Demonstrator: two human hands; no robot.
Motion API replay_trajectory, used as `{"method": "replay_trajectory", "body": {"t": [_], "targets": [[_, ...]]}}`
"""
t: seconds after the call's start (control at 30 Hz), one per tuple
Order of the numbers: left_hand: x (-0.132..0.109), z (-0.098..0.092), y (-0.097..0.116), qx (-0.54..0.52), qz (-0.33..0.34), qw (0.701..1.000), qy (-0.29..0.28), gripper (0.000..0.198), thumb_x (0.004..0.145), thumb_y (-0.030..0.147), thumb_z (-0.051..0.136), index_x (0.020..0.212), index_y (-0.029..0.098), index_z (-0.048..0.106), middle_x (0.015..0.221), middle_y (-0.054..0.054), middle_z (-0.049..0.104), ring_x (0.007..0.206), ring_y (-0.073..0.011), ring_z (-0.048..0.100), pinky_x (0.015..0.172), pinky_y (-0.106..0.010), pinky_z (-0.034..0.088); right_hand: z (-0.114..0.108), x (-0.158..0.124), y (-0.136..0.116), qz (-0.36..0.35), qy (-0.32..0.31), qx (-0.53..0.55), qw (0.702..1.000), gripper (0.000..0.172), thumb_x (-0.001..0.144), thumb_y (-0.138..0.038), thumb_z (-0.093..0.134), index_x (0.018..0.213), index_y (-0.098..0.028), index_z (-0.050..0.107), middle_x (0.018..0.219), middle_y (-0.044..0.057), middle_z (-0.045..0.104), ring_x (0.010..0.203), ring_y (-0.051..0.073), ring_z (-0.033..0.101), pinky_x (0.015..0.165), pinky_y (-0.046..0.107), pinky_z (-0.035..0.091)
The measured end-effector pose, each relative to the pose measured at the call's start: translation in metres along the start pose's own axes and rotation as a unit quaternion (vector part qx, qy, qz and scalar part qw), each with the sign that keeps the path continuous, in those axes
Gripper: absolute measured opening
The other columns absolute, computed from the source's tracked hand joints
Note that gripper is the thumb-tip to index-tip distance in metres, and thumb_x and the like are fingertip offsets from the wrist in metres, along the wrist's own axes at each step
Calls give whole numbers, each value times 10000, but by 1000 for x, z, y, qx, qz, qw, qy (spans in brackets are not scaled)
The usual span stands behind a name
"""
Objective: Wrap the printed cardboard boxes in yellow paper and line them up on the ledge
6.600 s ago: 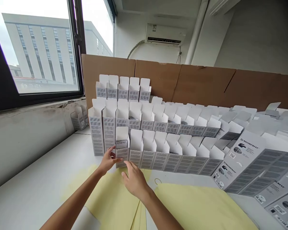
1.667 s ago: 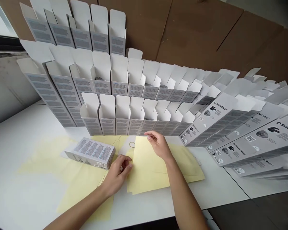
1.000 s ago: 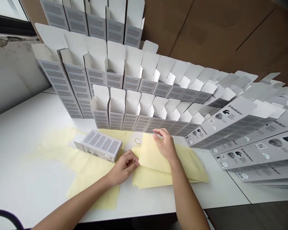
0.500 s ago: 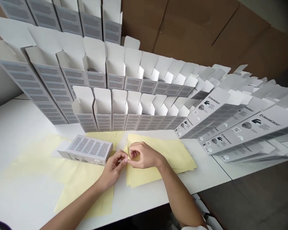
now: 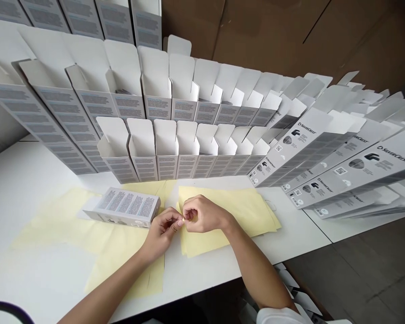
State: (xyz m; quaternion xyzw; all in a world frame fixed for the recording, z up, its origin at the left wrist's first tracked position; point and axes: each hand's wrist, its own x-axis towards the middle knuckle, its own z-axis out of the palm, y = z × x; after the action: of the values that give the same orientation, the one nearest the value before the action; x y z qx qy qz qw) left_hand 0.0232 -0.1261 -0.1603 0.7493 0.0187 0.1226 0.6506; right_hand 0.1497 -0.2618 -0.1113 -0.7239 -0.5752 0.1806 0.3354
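My left hand and my right hand meet fingertip to fingertip over pale yellow sheets on the white table. Both pinch at one small thing between them, too small to name. A closed grey-and-white printed carton lies flat just left of my left hand. Behind it stands a front row of open cartons with their flaps up.
Taller rows of open cartons rise at the back left. Leaning cartons fan out to the right. Brown cardboard sheets line the back. More yellow sheets lie at the left. The table's front edge drops to a grey floor.
A carton taken from the front row now lies flat on the table. My right hand left the yellow sheet's far edge and joined my left hand, and both fingertips stay pinched together.
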Motion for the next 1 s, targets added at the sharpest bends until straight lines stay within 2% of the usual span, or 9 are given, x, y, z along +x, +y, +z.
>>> {"method": "replay_trajectory", "body": {"t": [0.53,0.77,1.0], "targets": [[0,1,4,2,-6,1000,-11,257,887,391,580,807,153,633,786,-44,539,701,-133,479,637,-268,372,-3,1,-4,18,-23,-12,1000,189,609,-142,570,524,-170,404,568,-31,494,557,90,406,521,234,312],[-1,1,3,10,-3,1000,-10,273,897,406,561,797,157,614,791,-49,537,724,-146,490,651,-277,374,-4,1,-4,25,-26,3,999,205,635,-170,588,518,-170,419,572,-25,510,561,97,427,512,231,319],[-2,0,1,10,-2,1000,-13,265,900,396,562,797,157,611,792,-45,536,735,-146,492,661,-276,376,-7,1,-4,18,-37,9,999,206,649,-151,583,521,-170,424,554,-35,461,539,85,401,507,230,321]]}}
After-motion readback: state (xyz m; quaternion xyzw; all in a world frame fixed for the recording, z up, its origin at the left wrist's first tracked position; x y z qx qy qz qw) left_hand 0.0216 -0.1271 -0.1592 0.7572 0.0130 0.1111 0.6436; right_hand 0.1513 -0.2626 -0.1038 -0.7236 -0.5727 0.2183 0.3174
